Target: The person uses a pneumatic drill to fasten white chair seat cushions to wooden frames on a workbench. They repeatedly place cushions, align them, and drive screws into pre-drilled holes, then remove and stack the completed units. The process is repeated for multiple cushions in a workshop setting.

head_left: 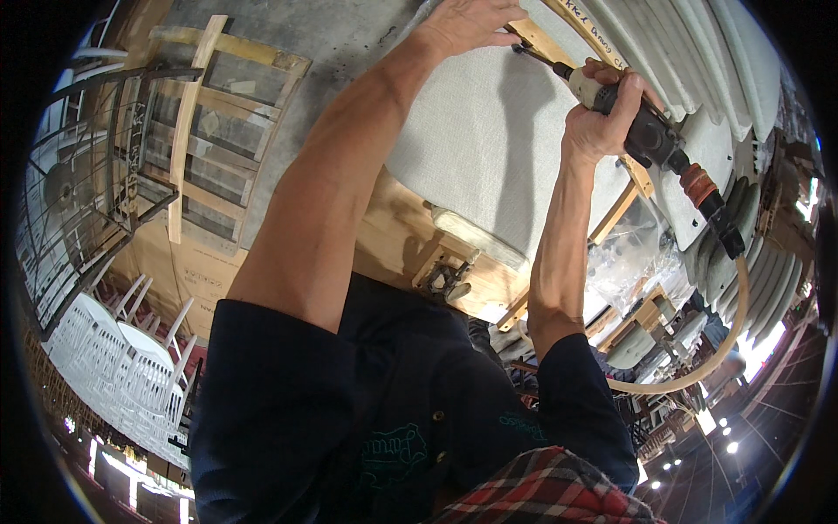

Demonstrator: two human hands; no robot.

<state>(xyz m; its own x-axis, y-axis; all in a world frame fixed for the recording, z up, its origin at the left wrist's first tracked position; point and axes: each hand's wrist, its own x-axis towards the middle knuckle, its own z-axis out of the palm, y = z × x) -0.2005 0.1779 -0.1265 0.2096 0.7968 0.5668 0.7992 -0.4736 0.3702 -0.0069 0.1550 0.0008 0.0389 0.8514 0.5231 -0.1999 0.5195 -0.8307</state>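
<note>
In my right hand (607,113) is an air screwdriver (650,131), the fingers wrapped round its pale and black body. Its thin bit points left, over the far right part of a light grey fabric-covered panel (454,131). My left hand (471,26) rests at the panel's far edge, fingers stretched out and thumb apart, close to the bit's tip. Whatever may lie beneath that palm is hidden. A tan hose (738,323) runs from the tool's rear and curves down toward my right side. The panel lies on a plywood workbench (397,210).
A clamp-like metal fitting (445,278) sits on the bench's near edge. Grey padded panels (690,52) stand in a row at the far right. A wooden pallet (227,131), a black metal rack (113,148) and stacked white chairs (122,341) are at the left.
</note>
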